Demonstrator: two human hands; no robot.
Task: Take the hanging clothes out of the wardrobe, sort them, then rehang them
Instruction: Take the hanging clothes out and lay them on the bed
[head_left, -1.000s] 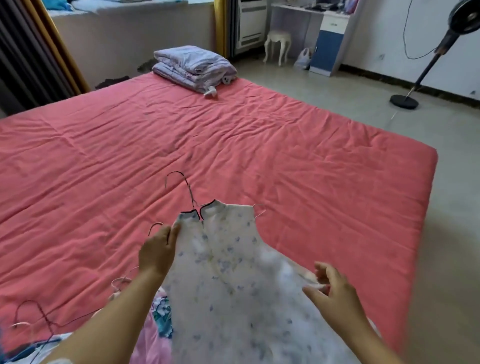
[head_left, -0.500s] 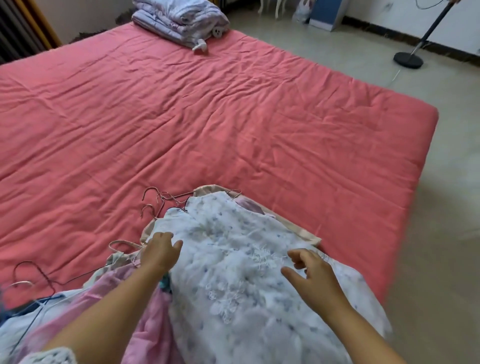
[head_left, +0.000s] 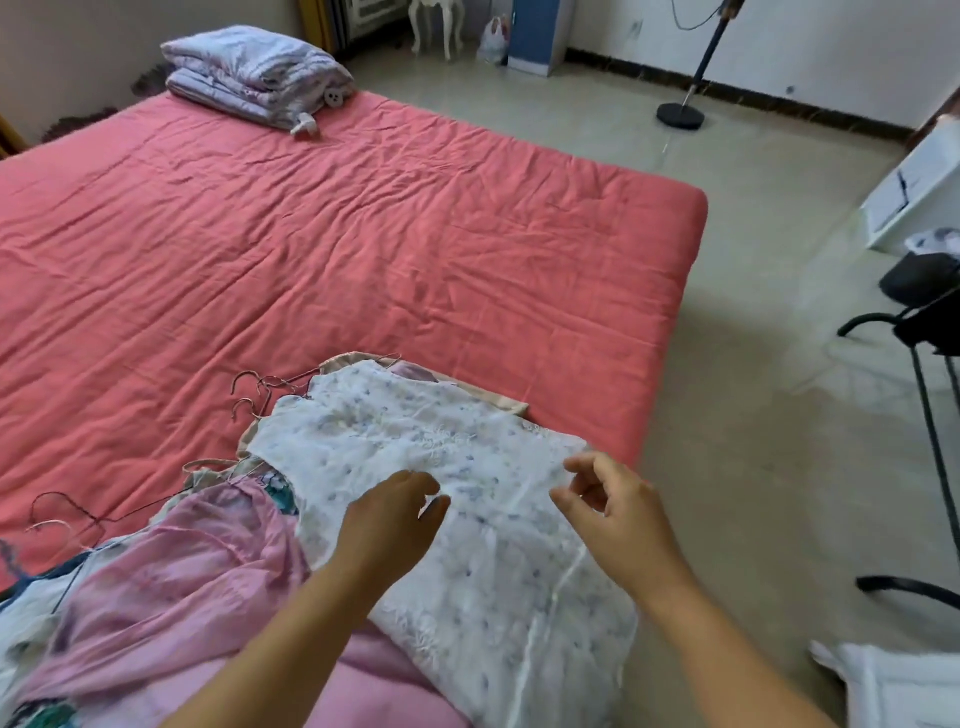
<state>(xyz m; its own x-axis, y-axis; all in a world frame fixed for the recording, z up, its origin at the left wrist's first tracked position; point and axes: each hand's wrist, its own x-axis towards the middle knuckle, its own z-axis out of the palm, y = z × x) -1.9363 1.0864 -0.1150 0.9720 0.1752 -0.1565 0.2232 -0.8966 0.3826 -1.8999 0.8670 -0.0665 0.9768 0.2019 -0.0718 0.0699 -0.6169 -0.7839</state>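
Left hand: the left hand (head_left: 387, 525) lies over the middle of the white floral dress (head_left: 441, 499), fingers bent downward with the tips at the cloth; whether it pinches the fabric or only touches it cannot be told.
Right hand: the right hand (head_left: 618, 525) is over the dress's right edge, fingers loosely curled with nothing clearly between them; contact with the cloth is not clear.
White floral dress: spread flat on the near corner of the bed, neckline pointing away from the person, on top of the other garments.
Beige garment: a beige garment (head_left: 493, 402) shows as an edge from under the dress's far side.
Pink garment: a pink garment (head_left: 171, 582) lies just left of the dress, partly under the left forearm.
Hangers: wire hangers (head_left: 254, 389) poke out beside the dress's neckline; more hooks (head_left: 62, 512) rest on the bedding well to the left.
Bed: a coral-red bedspread (head_left: 363, 234) covers it, creased.
Far corner: a folded lilac quilt (head_left: 254, 73) sits on the bed's far edge.
Floor: a fan stand base (head_left: 680, 115) is beyond the bed; a black chair (head_left: 924, 322) is on the right.
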